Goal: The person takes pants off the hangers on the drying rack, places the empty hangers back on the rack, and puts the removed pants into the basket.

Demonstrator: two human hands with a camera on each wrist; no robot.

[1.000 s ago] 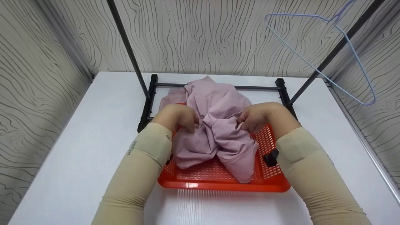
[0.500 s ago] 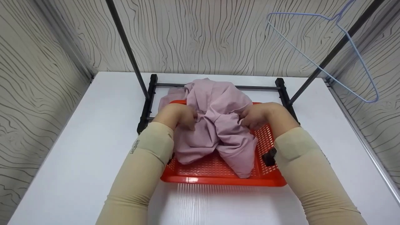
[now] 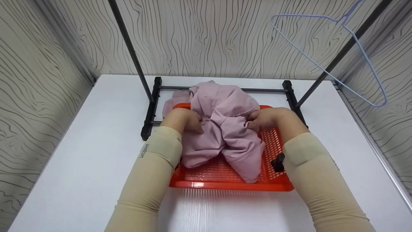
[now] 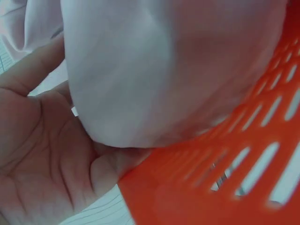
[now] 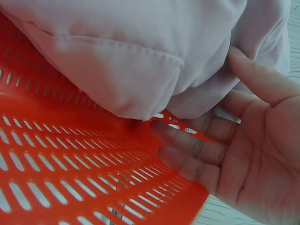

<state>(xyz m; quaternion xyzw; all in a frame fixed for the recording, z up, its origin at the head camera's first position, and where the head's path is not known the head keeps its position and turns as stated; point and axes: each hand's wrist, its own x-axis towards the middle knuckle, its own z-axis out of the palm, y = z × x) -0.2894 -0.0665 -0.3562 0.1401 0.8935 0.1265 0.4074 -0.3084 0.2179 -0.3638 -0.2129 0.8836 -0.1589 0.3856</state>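
A pink woven garment (image 3: 239, 141) lies bunched in a red slotted basket (image 3: 225, 185), its far end spilling over the back rim. My left hand (image 3: 190, 121) touches the garment's left side, thumb and index finger apart. Opposite it, my right hand (image 3: 262, 119) rests at the right side with loosely extended fingers. The right wrist view shows a stitched hem on the garment (image 5: 122, 70), with the thumb against the cloth and other fingers beside the basket wall (image 5: 93, 154). In the left wrist view, cloth (image 4: 140, 70) hides some fingertips of the left hand (image 4: 42, 150).
A black rack (image 3: 148, 109) stands on the white table (image 3: 80, 154) behind the basket, with two uprights. A lavender hanger (image 3: 296, 46) hangs at the upper right, near the right upright. Wood-patterned panels (image 3: 206, 38) close off the back and sides.
The basket and the garment's front have shifted slightly away from me, and the basket looks a little smaller. The fingers, earlier bunched on the cloth, now look looser.
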